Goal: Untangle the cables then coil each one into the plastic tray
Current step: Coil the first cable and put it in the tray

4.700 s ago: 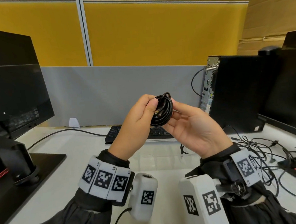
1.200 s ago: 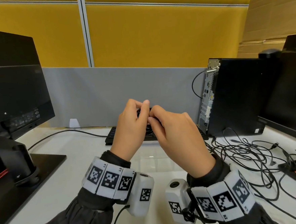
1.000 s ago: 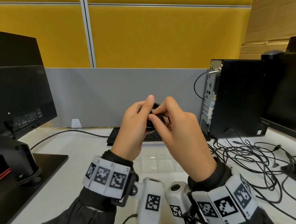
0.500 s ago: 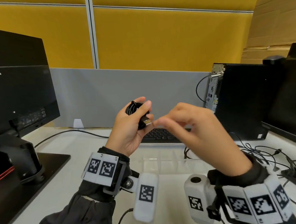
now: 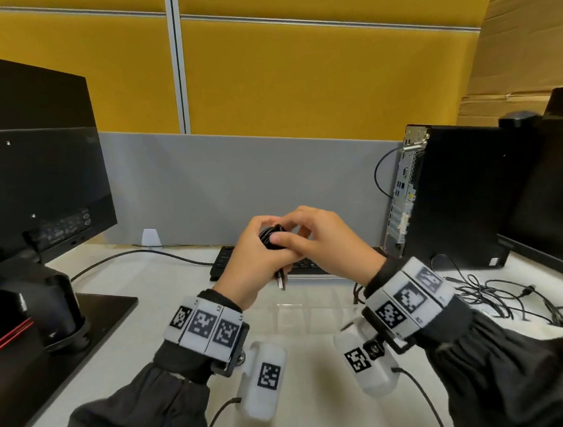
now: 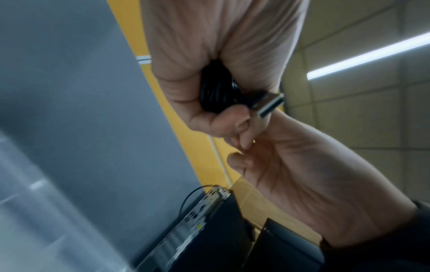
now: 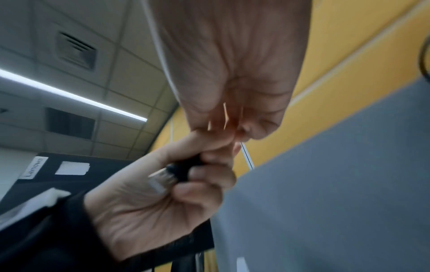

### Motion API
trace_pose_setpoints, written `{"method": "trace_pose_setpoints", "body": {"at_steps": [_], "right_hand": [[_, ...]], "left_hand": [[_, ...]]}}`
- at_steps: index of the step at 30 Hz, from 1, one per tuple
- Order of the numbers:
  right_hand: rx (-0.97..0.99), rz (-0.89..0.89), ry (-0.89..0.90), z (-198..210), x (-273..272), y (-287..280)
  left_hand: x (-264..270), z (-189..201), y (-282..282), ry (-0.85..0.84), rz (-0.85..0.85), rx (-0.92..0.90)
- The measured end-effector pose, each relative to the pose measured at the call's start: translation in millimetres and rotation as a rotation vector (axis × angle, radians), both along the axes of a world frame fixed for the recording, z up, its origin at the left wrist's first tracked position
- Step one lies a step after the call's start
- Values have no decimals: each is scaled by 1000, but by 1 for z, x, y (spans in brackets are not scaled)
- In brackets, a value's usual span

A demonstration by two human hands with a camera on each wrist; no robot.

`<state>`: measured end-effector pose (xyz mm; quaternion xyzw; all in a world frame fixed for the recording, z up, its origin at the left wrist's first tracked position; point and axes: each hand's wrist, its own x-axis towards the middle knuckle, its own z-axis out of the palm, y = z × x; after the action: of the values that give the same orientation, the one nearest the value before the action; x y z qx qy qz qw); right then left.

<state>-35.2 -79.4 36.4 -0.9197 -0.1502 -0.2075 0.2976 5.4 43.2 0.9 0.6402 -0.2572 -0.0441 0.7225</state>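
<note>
A small coiled black cable [image 5: 270, 240] sits in my left hand [image 5: 256, 248], whose fingers are curled round it above the desk. Its silver USB plug [image 5: 281, 281] sticks down out of the fist. My right hand [image 5: 295, 233] is against the coil from the right, thumb pressed on its side and fingers curled over the top. In the left wrist view the coil [image 6: 216, 92] and the plug [image 6: 270, 104] show under the left palm. The clear plastic tray [image 5: 317, 311] lies on the desk just below both hands. A tangle of thin black cables [image 5: 492, 295] lies to the right.
A black keyboard [image 5: 223, 260] lies behind the hands. A desktop tower [image 5: 455, 194] and a monitor [image 5: 557, 177] stand at the right. Another monitor [image 5: 35, 184] on its stand base [image 5: 66, 345] fills the left. A grey and yellow partition [image 5: 254, 182] closes the back.
My right hand, apart from the coil half a second ago, has come back onto it. Both hands have dropped lower. The USB plug now points down instead of to the right.
</note>
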Motion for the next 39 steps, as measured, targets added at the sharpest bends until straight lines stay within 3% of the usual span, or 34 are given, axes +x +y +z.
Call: {"method": "trace_pose_setpoints", "body": {"at_steps": [3, 5, 11, 16, 21, 25, 29, 34, 36, 39], "right_hand": [[-21, -61, 64, -11, 26, 1], [-66, -132, 167, -19, 42, -4], [-238, -239, 518, -57, 79, 1], [-418, -267, 621, -89, 97, 27], [-599, -320, 589, -94, 98, 37], [-572, -387, 461, -87, 93, 37], [-565, -318, 598, -84, 95, 33], [-535, -261, 643, -92, 98, 32], [-409, -229, 608, -95, 95, 25], [-114, -216, 368, -81, 82, 3]], "left_hand": [[13, -17, 5, 77, -32, 4], [22, -29, 13, 60, -26, 131], [61, -69, 32, -20, 226, 371], [66, -90, 33, 81, 118, 503], [67, -96, 33, 202, 131, 429], [65, -101, 33, 408, 105, 230], [62, -100, 32, 515, 63, 99], [60, -99, 36, 553, 37, 42], [59, -99, 37, 553, 29, 41], [59, -98, 38, 544, 16, 39]]}}
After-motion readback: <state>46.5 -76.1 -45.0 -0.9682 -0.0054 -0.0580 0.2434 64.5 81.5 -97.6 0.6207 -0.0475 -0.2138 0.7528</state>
